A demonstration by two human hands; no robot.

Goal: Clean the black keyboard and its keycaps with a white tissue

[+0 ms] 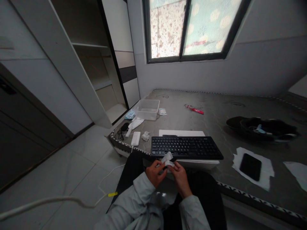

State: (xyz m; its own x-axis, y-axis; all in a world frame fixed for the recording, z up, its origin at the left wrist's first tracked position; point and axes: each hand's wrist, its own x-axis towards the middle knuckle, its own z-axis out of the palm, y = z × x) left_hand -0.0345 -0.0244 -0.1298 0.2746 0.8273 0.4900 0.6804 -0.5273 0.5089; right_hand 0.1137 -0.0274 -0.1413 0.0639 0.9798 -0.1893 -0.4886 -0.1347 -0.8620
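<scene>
My left hand (156, 173) and my right hand (179, 177) are close together above my lap, at the front edge of the black keyboard (184, 147). Between their fingertips is a crumpled white tissue (167, 157), pinched from both sides. A small dark piece shows beside the tissue, too small to name. The keyboard lies on a white box (203, 163) whose front side shows beneath it. Left of the keyboard sit a crumpled white wad (145, 136) and a white power strip (135, 139) with a cable.
A clear plastic bin (146, 110) stands at the back left, near small packets. A red packet (195, 109) lies farther back. On the right are a phone (250, 166) on white paper and a black bag (263, 130). A white cable (79, 199) crosses the left foreground.
</scene>
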